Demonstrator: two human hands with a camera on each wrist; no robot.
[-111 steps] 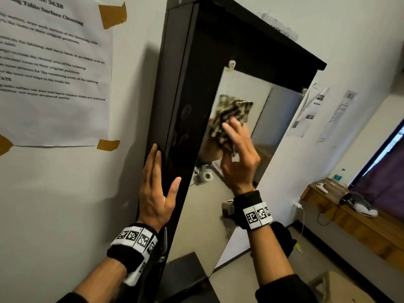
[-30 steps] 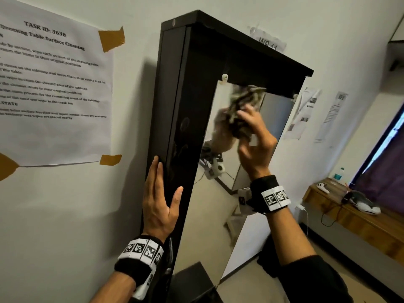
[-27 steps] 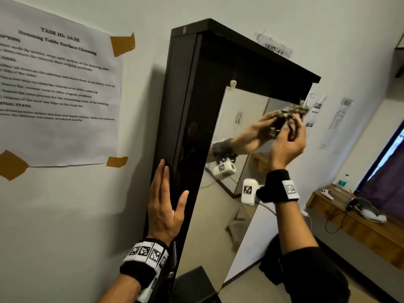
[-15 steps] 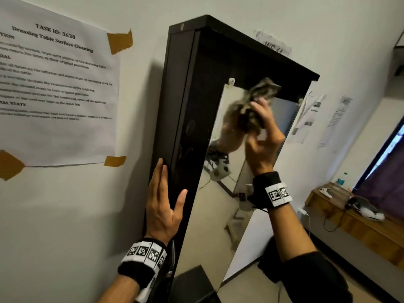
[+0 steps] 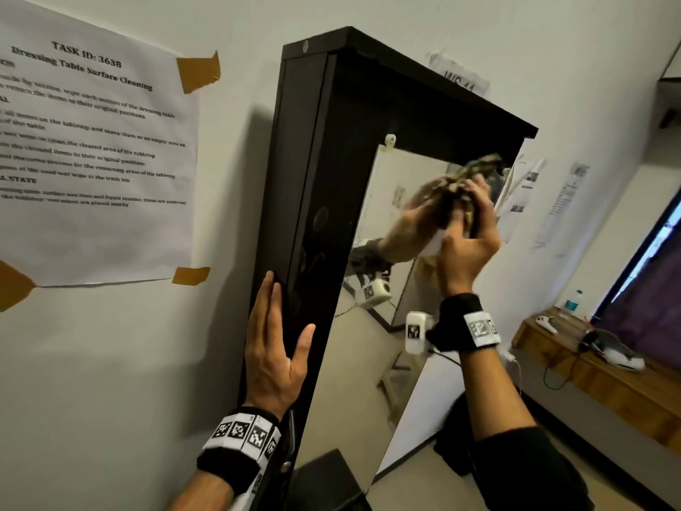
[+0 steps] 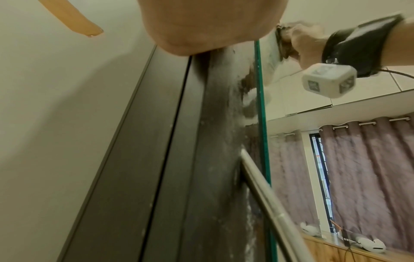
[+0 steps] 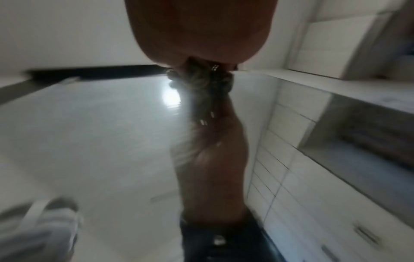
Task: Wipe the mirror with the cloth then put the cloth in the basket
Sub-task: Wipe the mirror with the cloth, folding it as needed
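Your tall black wooden cabinet stands against the white wall, carrying one mirror panel on its front. Beside it, one large white printed sheet, held by brown tape pieces at its corners, three of them in the head view, reads "TASK ID: 3638" and "Dressing Table Surface Cleaning"; the smaller lines are only partly legible. A small label behind the cabinet top shows "WS 11" or similar, partly cut off. Two or three more printed sheets hang on the wall to the right, their text too small to read.

At far right, one wooden bench carries a small clear water bottle with a blue label and white controllers.

Your left hand lies flat on the cabinet's side edge, fingers straight and pointing up, thumb spread onto the front face; its grip holds nothing. Your right hand is raised to the mirror's upper right corner, fingers curled around one bunched, mottled brown-and-cream cloth, pressing it against the glass; motion blur softens the cloth. The wrist view shows the cloth meeting its own reflection. Each wrist wears one black band with black-and-white square markers.
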